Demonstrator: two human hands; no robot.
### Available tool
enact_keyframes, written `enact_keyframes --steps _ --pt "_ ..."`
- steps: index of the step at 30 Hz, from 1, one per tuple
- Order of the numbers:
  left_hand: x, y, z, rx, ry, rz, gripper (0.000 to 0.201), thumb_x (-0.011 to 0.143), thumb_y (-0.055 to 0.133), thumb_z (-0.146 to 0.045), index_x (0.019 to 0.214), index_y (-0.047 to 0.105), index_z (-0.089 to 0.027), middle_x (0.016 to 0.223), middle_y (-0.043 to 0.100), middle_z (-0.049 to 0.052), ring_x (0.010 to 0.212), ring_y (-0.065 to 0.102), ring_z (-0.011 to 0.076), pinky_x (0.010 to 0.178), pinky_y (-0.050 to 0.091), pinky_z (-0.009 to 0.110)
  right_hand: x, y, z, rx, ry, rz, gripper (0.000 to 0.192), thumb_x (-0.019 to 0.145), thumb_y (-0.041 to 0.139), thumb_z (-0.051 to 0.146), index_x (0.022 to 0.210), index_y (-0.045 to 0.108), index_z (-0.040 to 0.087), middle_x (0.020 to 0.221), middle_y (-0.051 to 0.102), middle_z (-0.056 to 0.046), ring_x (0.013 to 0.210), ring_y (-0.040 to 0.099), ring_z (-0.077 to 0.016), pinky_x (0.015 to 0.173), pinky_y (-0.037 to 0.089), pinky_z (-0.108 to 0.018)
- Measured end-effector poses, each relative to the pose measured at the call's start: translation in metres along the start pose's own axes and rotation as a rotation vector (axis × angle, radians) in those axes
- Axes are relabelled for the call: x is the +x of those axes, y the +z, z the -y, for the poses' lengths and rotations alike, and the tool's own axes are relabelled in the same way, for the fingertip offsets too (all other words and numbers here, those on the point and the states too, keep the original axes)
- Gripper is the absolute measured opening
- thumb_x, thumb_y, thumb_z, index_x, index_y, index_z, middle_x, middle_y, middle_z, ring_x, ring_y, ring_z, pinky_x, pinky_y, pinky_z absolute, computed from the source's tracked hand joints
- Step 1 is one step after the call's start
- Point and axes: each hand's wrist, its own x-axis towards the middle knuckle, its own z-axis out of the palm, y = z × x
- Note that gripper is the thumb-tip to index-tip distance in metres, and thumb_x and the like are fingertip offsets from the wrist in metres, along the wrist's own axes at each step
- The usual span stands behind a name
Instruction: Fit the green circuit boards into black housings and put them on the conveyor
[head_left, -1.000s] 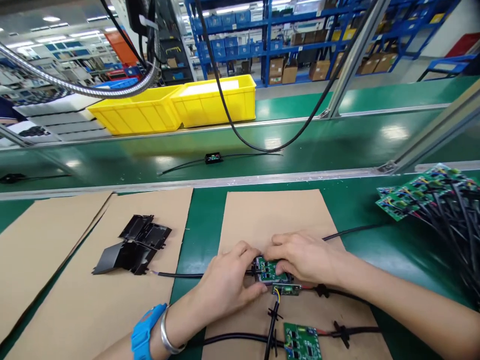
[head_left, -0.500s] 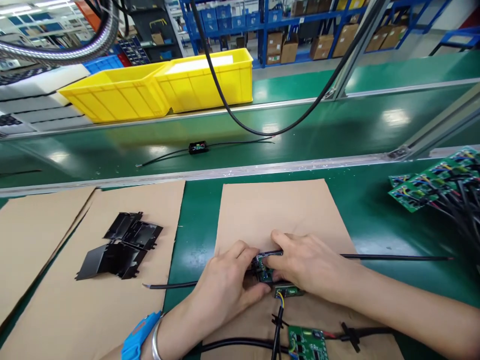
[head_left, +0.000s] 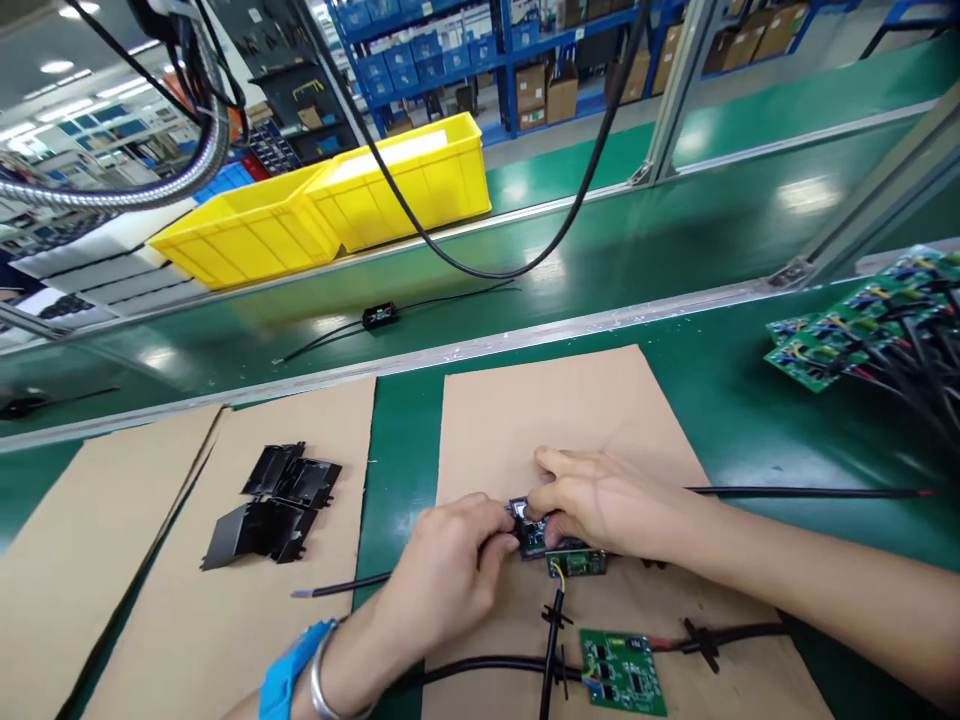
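A small circuit board (head_left: pixel 531 535) with dark parts around it lies on the cardboard, partly covered by my fingers. My left hand (head_left: pixel 454 560) pinches at its left end, where a black cable (head_left: pixel 352 585) runs in behind the hand. From the right, my right hand (head_left: pixel 600 505) grips the board, thumb and fingers closed over it. Just below sits a narrow green board (head_left: pixel 576 562) with yellow and blue wires. Nearer to me lies a larger green circuit board (head_left: pixel 622 672) with black cables on both sides.
Several black plastic housings (head_left: pixel 274 505) lie on the left cardboard sheet (head_left: pixel 187 640). Green boards with bundled cables (head_left: pixel 862 330) are heaped at the right. Beyond the metal rail stand yellow bins (head_left: pixel 405 190), and a black cable (head_left: pixel 480 272) hangs in a loop.
My left fingers have drawn slightly back to the left and pinch closer together. The right hand stays on the board, its fingers shifted a little. The whole view has tilted.
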Motion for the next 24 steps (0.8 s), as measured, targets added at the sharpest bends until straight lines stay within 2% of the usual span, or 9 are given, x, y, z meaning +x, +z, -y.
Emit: enact_keyframes --steps 2,4,9,12,15,19,21,24 --pt "-0.004 0.012 -0.004 0.163 0.092 -0.126 0.017 0.086 0.043 -0.01 0.082 0.058 -0.019 0.075 0.058 0.001 0.066 0.053 0.0147 0.06 0.04 0.026 -0.001 0.001 -0.002 0.023 -0.006 -0.013 0.005 0.082 0.071 0.027 0.084 0.067 0.028 0.08 0.041 0.002 0.063 0.044 -0.0108 0.05 0.021 -0.024" --pt "-0.009 0.022 -0.005 0.303 0.141 -0.204 0.021 0.086 0.04 -0.006 0.082 0.056 -0.018 0.072 0.055 0.002 0.062 0.051 0.0159 0.057 0.04 0.027 -0.003 0.003 -0.003 0.023 -0.014 -0.035 0.007 0.08 0.073 0.027 0.084 0.067 0.027 0.08 0.042 0.001 0.068 0.047 -0.0122 0.052 0.023 -0.024" --pt "-0.016 0.031 0.0 0.496 0.185 -0.264 0.023 0.084 0.041 -0.002 0.091 0.054 -0.019 0.074 0.054 0.002 0.065 0.052 0.0181 0.055 0.041 0.029 -0.005 0.004 -0.002 -0.005 -0.037 -0.103 0.009 0.08 0.074 0.031 0.085 0.067 0.026 0.082 0.047 0.0 0.081 0.05 -0.0168 0.058 0.028 -0.026" --pt "-0.013 0.029 0.001 0.562 0.195 -0.23 0.021 0.082 0.042 -0.001 0.087 0.051 -0.019 0.072 0.054 0.002 0.064 0.052 0.0182 0.053 0.04 0.03 -0.005 0.004 -0.003 -0.022 -0.049 -0.125 0.008 0.081 0.072 0.03 0.084 0.066 0.025 0.082 0.047 -0.001 0.082 0.049 -0.0176 0.058 0.028 -0.027" --pt "-0.004 0.026 -0.001 0.649 0.235 -0.125 0.024 0.078 0.04 0.003 0.077 0.047 -0.02 0.07 0.053 0.002 0.061 0.05 0.0183 0.051 0.04 0.03 -0.004 0.008 -0.006 -0.013 -0.072 -0.14 0.005 0.083 0.069 0.026 0.081 0.065 0.024 0.081 0.047 -0.001 0.081 0.047 -0.0175 0.057 0.027 -0.027" --pt "0.002 0.023 -0.004 0.727 0.242 -0.031 0.025 0.072 0.042 0.004 0.075 0.046 -0.02 0.072 0.056 0.002 0.062 0.051 0.0193 0.05 0.041 0.03 -0.003 0.014 -0.008 -0.032 -0.095 -0.175 0.006 0.084 0.065 0.02 0.078 0.062 0.021 0.082 0.048 -0.002 0.082 0.046 -0.0178 0.061 0.031 -0.027" --pt "0.001 0.023 -0.004 0.718 0.226 -0.022 0.025 0.072 0.043 0.004 0.076 0.048 -0.02 0.073 0.056 0.002 0.064 0.052 0.0193 0.052 0.043 0.03 -0.001 0.013 -0.006 -0.018 -0.104 -0.192 0.008 0.08 0.069 0.019 0.083 0.062 0.021 0.085 0.05 -0.002 0.084 0.047 -0.0184 0.066 0.035 -0.028" --pt "-0.003 0.023 -0.001 0.666 0.201 -0.077 0.025 0.075 0.043 0.003 0.081 0.052 -0.019 0.075 0.057 0.002 0.067 0.053 0.0191 0.056 0.045 0.03 0.007 0.004 0.002 0.03 -0.104 -0.173 0.02 0.075 0.073 0.022 0.088 0.059 0.02 0.088 0.056 -0.002 0.087 0.051 -0.0194 0.072 0.04 -0.029"
